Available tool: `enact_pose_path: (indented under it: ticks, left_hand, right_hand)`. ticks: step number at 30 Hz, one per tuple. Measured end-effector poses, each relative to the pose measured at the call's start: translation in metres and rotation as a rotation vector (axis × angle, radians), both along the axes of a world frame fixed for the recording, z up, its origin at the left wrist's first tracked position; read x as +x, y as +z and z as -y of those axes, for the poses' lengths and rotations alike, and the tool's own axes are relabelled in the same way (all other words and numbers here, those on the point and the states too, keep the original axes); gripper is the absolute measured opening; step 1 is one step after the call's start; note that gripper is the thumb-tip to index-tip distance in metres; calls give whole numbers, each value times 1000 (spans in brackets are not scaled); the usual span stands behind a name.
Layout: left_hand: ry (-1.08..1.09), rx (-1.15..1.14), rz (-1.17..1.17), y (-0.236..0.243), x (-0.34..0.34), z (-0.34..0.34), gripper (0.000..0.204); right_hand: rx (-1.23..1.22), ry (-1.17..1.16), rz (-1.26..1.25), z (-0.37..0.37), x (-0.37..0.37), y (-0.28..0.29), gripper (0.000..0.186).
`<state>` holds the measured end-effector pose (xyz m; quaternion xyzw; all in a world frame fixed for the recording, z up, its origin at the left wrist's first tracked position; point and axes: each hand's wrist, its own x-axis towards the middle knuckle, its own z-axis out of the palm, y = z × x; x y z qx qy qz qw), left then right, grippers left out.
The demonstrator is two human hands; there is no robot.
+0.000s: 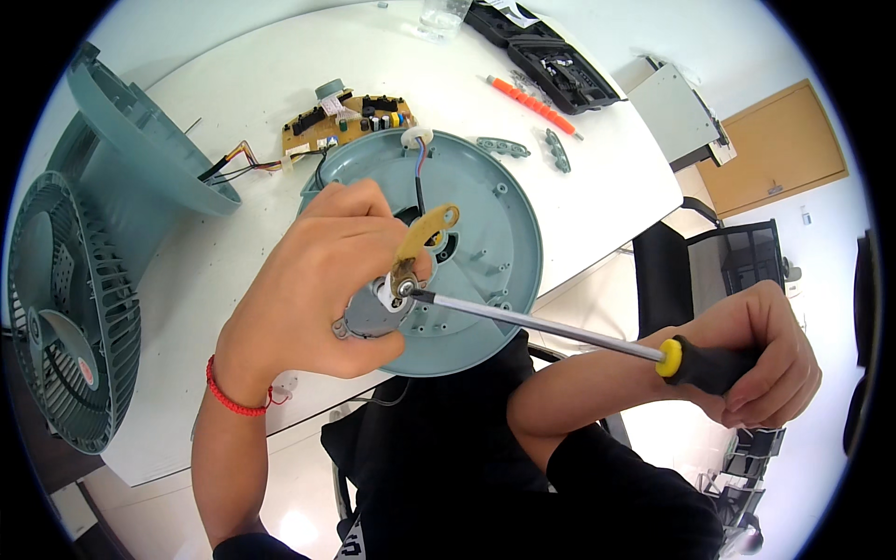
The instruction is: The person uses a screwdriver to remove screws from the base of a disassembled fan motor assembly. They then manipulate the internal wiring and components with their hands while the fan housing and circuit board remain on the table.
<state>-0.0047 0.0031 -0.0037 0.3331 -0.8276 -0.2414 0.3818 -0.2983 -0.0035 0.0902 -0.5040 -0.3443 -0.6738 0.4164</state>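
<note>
My left hand [313,280] grips a small round metal motor [375,315] over the teal fan base. A tan crank arm [422,239] is fixed to the motor's shaft by a screw [405,288]. My right hand [770,364] is closed around the black and yellow handle of a screwdriver [551,329]. Its dark tip meets the screw head or lies right beside it. Beneath my left hand is the round teal fan base [495,271], underside up, with posts and a white connector [417,138] on red and blue wires. My left palm hides part of the motor.
On the left stands the teal fan body [140,159] with its grille [70,317]. Behind the base lie a circuit board [345,119] with wires, two small teal pieces [557,149], an orange stick [534,107] and a black tool case [560,70]. A black chair [667,271] is beyond the table's right edge.
</note>
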Motion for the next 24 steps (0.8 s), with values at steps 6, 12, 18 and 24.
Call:
enact_pose_path:
  ticks: [6,12,18,24]
  left_hand:
    - [20,-5,-6,-3,-3,0,35]
    - [36,-16,28,-7,-2,0,36]
    - [30,-88,101,-9,-5,0,36]
    - [10,-138,153,-7,-6,-2,34]
  right_hand:
    - [-31,-15,-8,0,2,0,43]
    - [-218,93,-125,2,9,5,48]
    - [-388,175,-384,3,6,15,60]
    - [-478,303,-512,2,10,23,57]
